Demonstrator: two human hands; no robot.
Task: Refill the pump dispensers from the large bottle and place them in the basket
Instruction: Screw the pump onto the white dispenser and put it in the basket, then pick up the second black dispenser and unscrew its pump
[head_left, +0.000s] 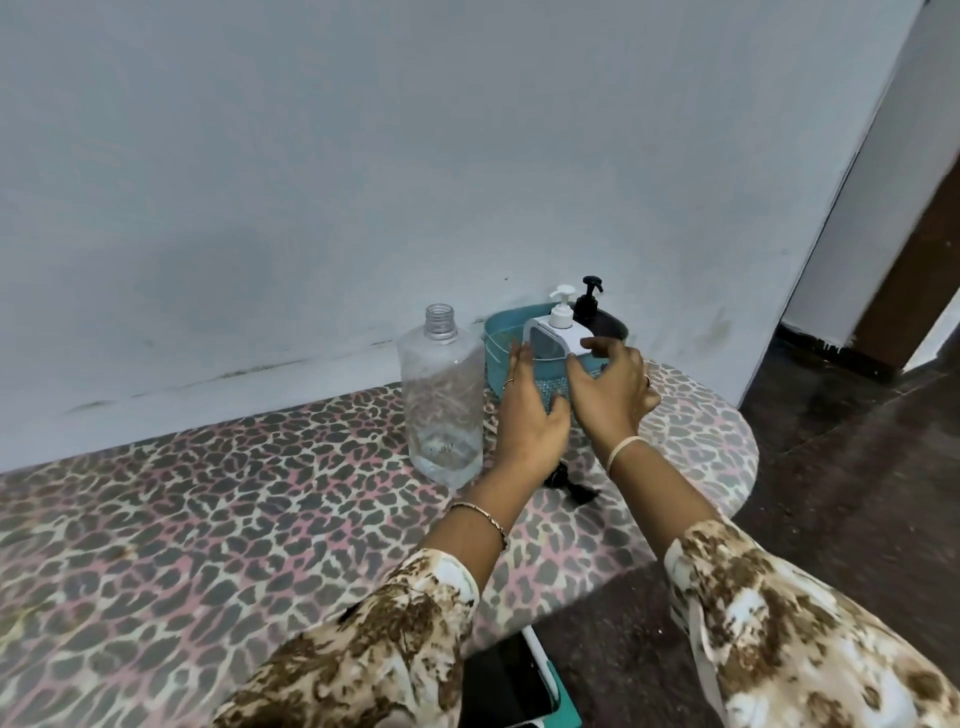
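Just the one view here: a wide-angle camera up on the person's head, looking forward and down along both sleeves (363, 649). It's facing the wall (363, 156), with the counter (208, 519) spreading out underneath and filling the lower left. The left hand (530, 421) and right hand (613, 400) sit just right of centre, close and sharp at the end of outstretched arms. Far right, floor (831, 467) and a doorway (914, 270) show, lines bowed by the lens.

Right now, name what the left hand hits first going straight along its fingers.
The left hand would meet the white square pump dispenser at the teal plastic basket; they look nearly in contact, though depth is unclear.
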